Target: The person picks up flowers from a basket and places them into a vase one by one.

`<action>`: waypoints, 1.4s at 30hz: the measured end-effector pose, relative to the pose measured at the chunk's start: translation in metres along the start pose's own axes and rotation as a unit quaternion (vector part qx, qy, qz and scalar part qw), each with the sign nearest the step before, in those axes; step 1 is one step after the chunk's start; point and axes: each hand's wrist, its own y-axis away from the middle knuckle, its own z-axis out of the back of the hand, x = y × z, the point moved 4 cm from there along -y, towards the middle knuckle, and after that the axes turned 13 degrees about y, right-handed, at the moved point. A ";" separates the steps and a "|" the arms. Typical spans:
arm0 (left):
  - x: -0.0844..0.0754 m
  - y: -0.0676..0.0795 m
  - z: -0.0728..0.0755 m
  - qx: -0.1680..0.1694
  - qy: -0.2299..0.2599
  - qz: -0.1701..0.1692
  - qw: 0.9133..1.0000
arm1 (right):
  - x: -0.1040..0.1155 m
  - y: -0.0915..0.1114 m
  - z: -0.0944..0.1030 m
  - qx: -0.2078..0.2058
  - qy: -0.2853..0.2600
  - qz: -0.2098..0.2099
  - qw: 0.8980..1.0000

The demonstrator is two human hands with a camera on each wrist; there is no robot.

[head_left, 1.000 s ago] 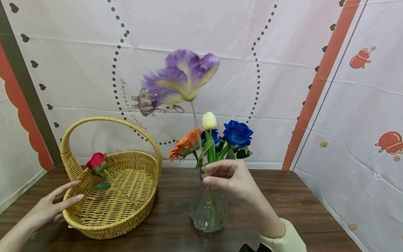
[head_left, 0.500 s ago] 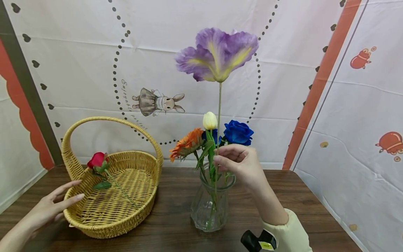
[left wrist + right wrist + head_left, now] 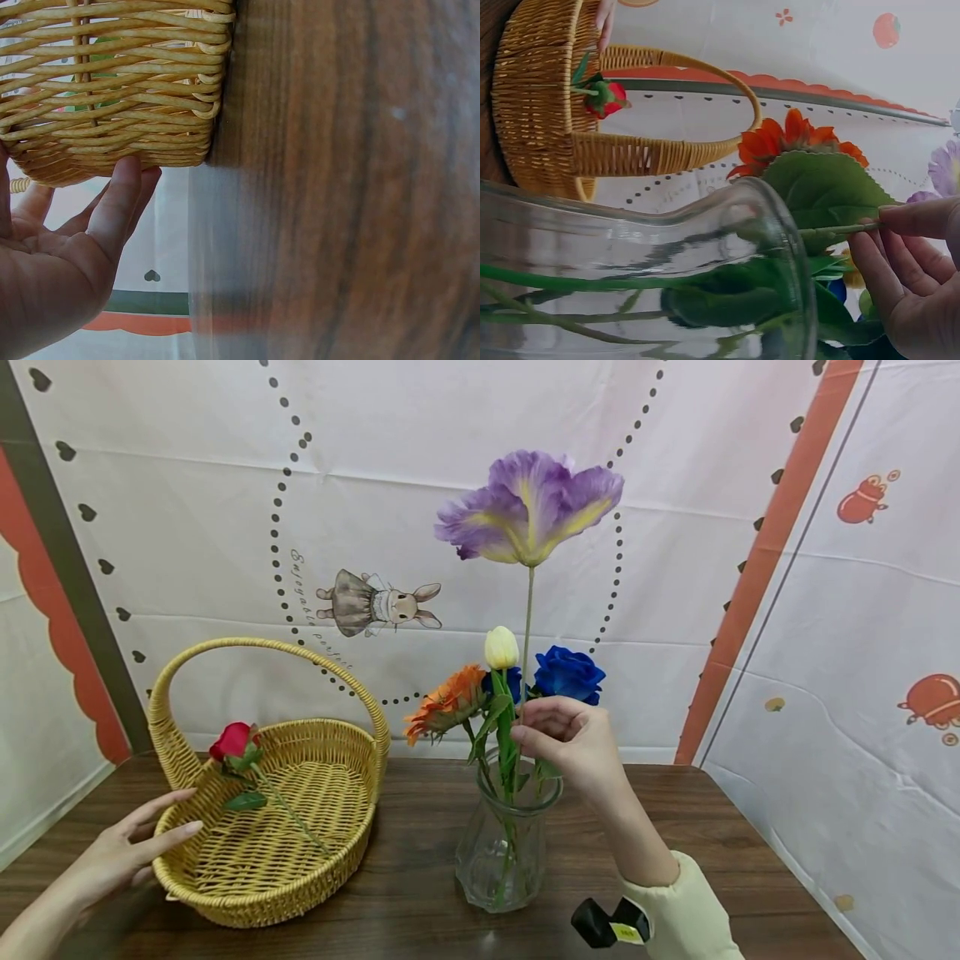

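My right hand [image 3: 570, 747] pinches the thin stem of a purple flower [image 3: 528, 514] between thumb and fingertips, just above the glass vase [image 3: 501, 852]. The flower stands upright, its yellow-streaked petals high over the others. In the right wrist view, the pinched stem [image 3: 840, 229] and a broad green leaf lie right at the vase's mouth. The vase holds an orange flower [image 3: 446, 702], a pale yellow tulip [image 3: 501, 647] and blue roses [image 3: 568, 675]. My left hand [image 3: 112, 852] rests with extended fingers on the left rim of the wicker basket [image 3: 262, 910]; its fingertips [image 3: 126, 171] touch the woven wall.
A red rose [image 3: 234, 742] lies in the basket, its head against the left side. The basket's tall handle [image 3: 255, 643] arches over it. A printed cloth backdrop [image 3: 360, 435] stands behind the dark wooden table [image 3: 420, 893].
My right hand has risen and moved right with the purple flower, which swung from a left lean to upright, then dropped slightly. The left hand and basket have stayed put.
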 end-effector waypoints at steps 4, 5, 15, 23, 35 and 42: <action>-0.002 0.001 0.000 -0.002 -0.010 0.002 1.000 | -0.005 0.004 -0.003 0.003 0.038 0.000 0.999; -0.002 0.001 0.000 -0.002 -0.012 0.002 1.000 | -0.007 0.005 -0.004 0.004 0.046 -0.001 0.999; -0.003 0.003 -0.001 -0.002 0.000 -0.010 1.000 | -0.018 0.016 -0.013 0.027 0.120 -0.065 0.990; -0.001 0.002 0.000 0.004 0.008 0.012 1.000 | -0.021 0.018 -0.014 0.036 0.121 -0.049 0.991; 0.002 -0.001 0.002 0.019 0.049 0.042 0.998 | -0.018 0.028 -0.007 0.017 0.187 -0.059 0.980; 0.001 -0.002 0.002 0.019 0.038 0.044 0.998 | -0.019 0.029 -0.005 0.000 0.155 -0.053 0.987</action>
